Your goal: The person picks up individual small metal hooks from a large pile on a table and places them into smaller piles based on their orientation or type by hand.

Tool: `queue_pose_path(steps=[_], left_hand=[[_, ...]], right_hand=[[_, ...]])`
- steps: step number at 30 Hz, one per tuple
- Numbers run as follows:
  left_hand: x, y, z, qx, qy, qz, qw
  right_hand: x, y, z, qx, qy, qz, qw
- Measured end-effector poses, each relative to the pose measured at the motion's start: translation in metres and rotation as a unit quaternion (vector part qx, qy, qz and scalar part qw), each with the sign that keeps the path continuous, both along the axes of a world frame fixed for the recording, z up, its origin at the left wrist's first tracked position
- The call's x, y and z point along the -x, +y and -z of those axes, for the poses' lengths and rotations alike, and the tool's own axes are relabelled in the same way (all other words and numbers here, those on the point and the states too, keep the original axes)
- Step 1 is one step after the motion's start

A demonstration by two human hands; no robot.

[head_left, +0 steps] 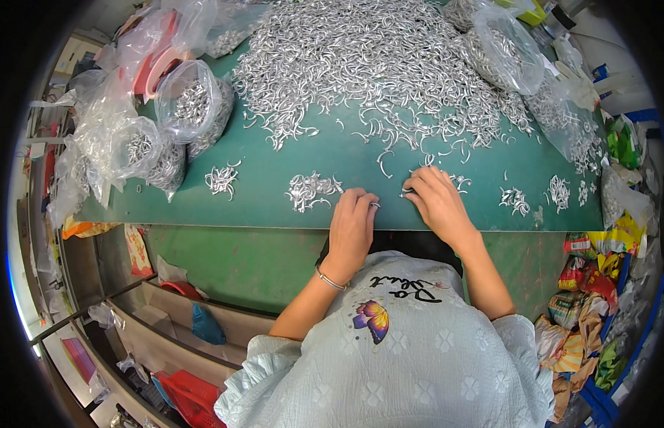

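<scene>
Left hand [352, 220]: fingers pinching a curved silver piece [375, 205], near the front of the tabletop [257, 160].
Right hand [440, 203]: fingers narrow; can't tell if holding.
Might slip: loose pinch could drop it.

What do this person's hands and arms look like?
The left hand and right hand are gloveless, with no cables. A thin, silvery bracelet circles the left wrist; none shows on the right. The pale-blue sleeves are short and ruffled, leaving the forearms bare.
</scene>
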State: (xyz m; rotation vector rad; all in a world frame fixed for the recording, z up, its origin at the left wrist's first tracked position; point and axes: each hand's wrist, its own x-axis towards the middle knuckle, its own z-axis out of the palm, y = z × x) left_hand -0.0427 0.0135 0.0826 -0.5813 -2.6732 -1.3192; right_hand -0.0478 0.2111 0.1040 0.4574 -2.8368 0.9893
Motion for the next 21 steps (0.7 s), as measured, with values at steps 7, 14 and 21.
queue_pose_path(steps=[7,14,21], left_hand=[[0.0,0.0,0.001,-0.013,0.005,0.009,1.0],[-0.011,-0.005,0.002,-0.038,-0.025,0.005,0.999],[-0.015,-0.028,-0.002,-0.078,-0.035,-0.078,0.993]], right_hand=[[0.002,-0.002,-0.005,0.043,0.011,0.03,0.999],[0.028,-0.029,-0.006,0.08,0.014,-0.048,0.996],[0.049,-0.064,-0.003,-0.004,0.019,-0.128,0.992]])
